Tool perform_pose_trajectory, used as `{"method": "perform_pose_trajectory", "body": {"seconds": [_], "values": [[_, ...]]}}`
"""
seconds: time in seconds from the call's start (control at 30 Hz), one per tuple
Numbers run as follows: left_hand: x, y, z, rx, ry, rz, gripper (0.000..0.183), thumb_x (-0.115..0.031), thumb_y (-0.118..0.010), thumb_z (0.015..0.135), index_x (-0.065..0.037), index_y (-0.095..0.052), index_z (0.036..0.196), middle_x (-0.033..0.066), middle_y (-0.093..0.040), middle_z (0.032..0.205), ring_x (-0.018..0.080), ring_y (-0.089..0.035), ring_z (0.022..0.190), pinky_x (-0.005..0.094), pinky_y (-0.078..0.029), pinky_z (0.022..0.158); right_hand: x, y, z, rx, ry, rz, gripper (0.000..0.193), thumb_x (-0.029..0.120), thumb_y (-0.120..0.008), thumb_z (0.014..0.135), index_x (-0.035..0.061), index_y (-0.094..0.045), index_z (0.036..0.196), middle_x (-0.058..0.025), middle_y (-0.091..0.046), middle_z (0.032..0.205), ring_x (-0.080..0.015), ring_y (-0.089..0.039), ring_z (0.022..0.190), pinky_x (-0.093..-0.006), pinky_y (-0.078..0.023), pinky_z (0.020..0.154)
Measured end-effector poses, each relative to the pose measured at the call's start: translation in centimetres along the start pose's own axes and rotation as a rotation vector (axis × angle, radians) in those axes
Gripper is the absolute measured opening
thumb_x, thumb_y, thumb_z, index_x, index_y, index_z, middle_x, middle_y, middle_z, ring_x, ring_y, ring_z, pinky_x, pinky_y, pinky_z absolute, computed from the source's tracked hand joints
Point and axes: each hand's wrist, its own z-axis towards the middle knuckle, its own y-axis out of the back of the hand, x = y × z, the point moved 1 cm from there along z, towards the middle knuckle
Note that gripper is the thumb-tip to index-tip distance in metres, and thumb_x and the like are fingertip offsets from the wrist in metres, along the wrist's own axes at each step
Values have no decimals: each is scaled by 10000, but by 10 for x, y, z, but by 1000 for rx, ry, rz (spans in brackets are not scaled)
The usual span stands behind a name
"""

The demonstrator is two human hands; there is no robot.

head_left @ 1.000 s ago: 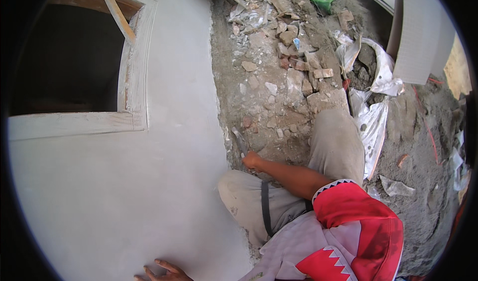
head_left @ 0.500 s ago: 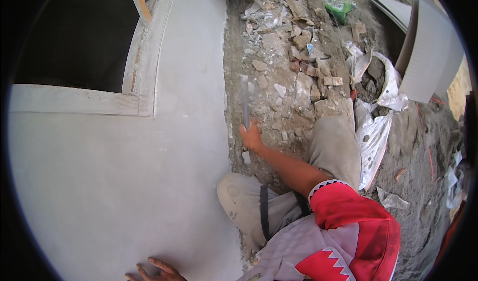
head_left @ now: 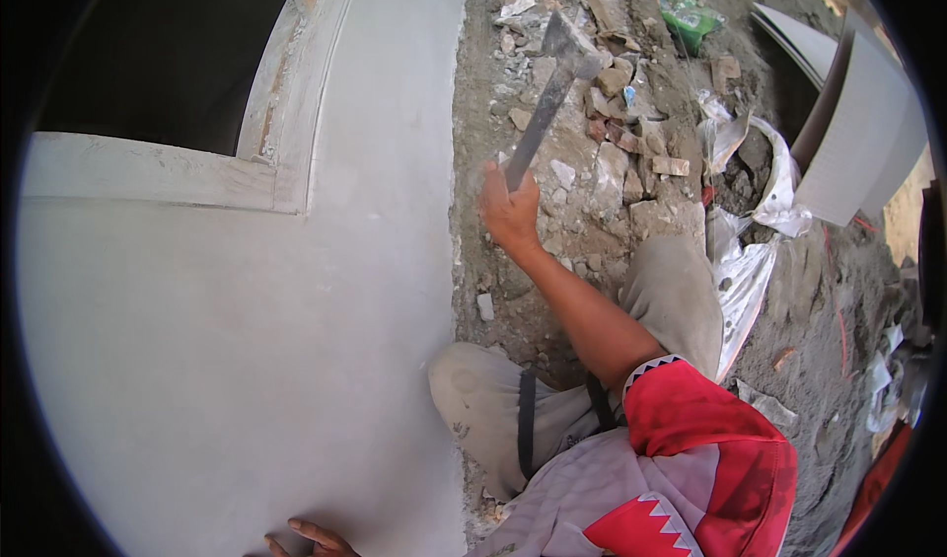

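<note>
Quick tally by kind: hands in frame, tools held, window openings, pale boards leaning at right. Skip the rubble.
Hands: 2, right hand gripping the tool, left hand flat on the grey wall
Hammer-like tool: 1
Window opening: 1
Pale boards: 2, as far as the edge of view shows
Total: 6

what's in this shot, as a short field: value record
setting: outdoors, beside a smooth grey plastered wall with a pale-framed window opening
right hand: right hand raised, gripping the handle of a hammer, head up over the rubble
left hand: left hand at the lower edge, fingers spread flat on the wall
ground: broken brick and mortar rubble along the wall's foot
nearby: white plastic sacks, grey boards, green wrapper
posture: crouched, knees bent, in a red and grey shirt
</note>
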Motion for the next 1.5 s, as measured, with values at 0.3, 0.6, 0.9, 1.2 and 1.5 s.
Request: {"method": "perform_pose_trajectory", "body": {"seconds": [0.3, 0.6, 0.9, 1.2, 1.5], "values": [[-2, 2, 3, 31, -1, 3, 478, -516, -661, 845, -122, -622, 1112, 257, -434, 1437, 430, -346, 1355, 620, -153, 1099, -87, 41, -114, -2, -1105, -223, 297, 258, -639, 914, -27, -559, 882, -66, -497, 605, -174, -479, 442, -357, -361, 365], [1, 0, -3, 23, 16, -20, 481, -484, -674, 835, -136, -597, 1157, 257, -432, 1439, 453, -332, 1355, 633, -155, 1093, -8, -8, 10, -2, -70, -241, 329, 294, -610, 960, 32, -517, 783, -2, -500, 591, -106, -477, 504, -309, -390, 470], [-2, 5, 4, 45, 17, 22, 420, -471, -681, 836, -151, -619, 1100, 250, -438, 1436, 439, -369, 1340, 624, -167, 1100, -101, 46, -82, 163, -1017, -388, 471, 279, -644, 909, -141, -522, 1085, -71, -521, 627, -182, -497, 446, -364, -377, 379], [-1, 1, 0, 25, 22, -20, 449, -481, -685, 834, -156, -602, 1133, 252, -427, 1445, 437, -340, 1356, 617, -161, 1100, 1, -12, 24, 121, -138, 1, 320, 303, -652, 921, 91, -502, 734, -11, -497, 572, -108, -455, 414, -311, -378, 401], [1, 2, 1, 34, 11, -2, 452, -459, -690, 826, -148, -593, 1138, 261, -418, 1451, 440, -324, 1364, 616, -147, 1101, -107, 51, -121, 87, -1204, -330, 279, 219, -650, 911, -36, -539, 887, -74, -491, 593, -182, -468, 429, -363, -351, 353]]}}
